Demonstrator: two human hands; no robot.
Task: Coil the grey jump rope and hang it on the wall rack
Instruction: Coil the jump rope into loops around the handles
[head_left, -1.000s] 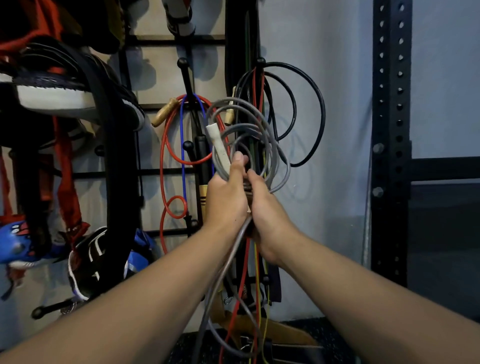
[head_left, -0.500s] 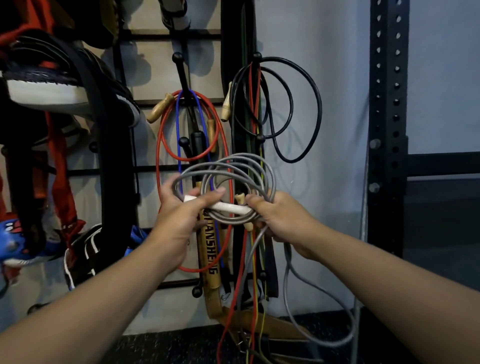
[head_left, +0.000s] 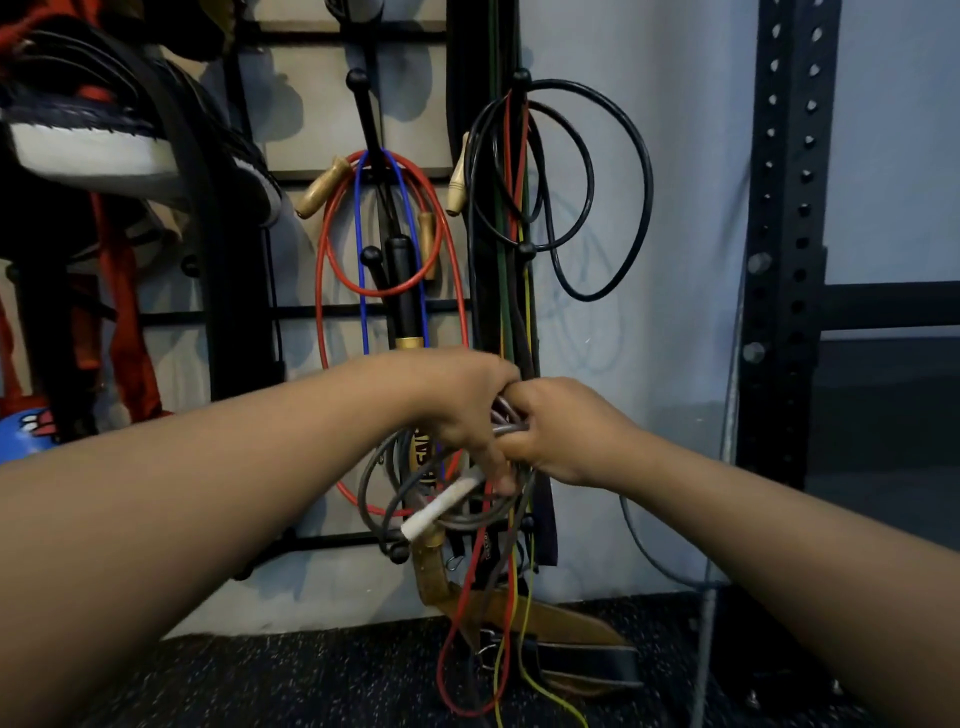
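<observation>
The grey jump rope (head_left: 382, 470) is bunched into several loops that hang below my hands, in front of the wall rack (head_left: 363, 312). Its white handle (head_left: 441, 506) sticks out down and to the left under my left hand. My left hand (head_left: 457, 410) is closed over the top of the coil. Touching it on the right, my right hand (head_left: 550, 431) grips the same bundle. A loose grey strand (head_left: 644, 551) trails from my right hand down to the right toward the floor.
On the rack's pegs hang a red rope (head_left: 324, 260), a blue rope (head_left: 358, 249) and a black rope (head_left: 644, 182), with wooden handles. Shoes (head_left: 93, 150) sit upper left. A black steel upright (head_left: 784, 260) stands right. Belts (head_left: 561, 639) lie on the floor.
Both hands have dropped lower and come together. The coil, held up in front of the rack before, now hangs beneath my hands, and the white handle points down-left.
</observation>
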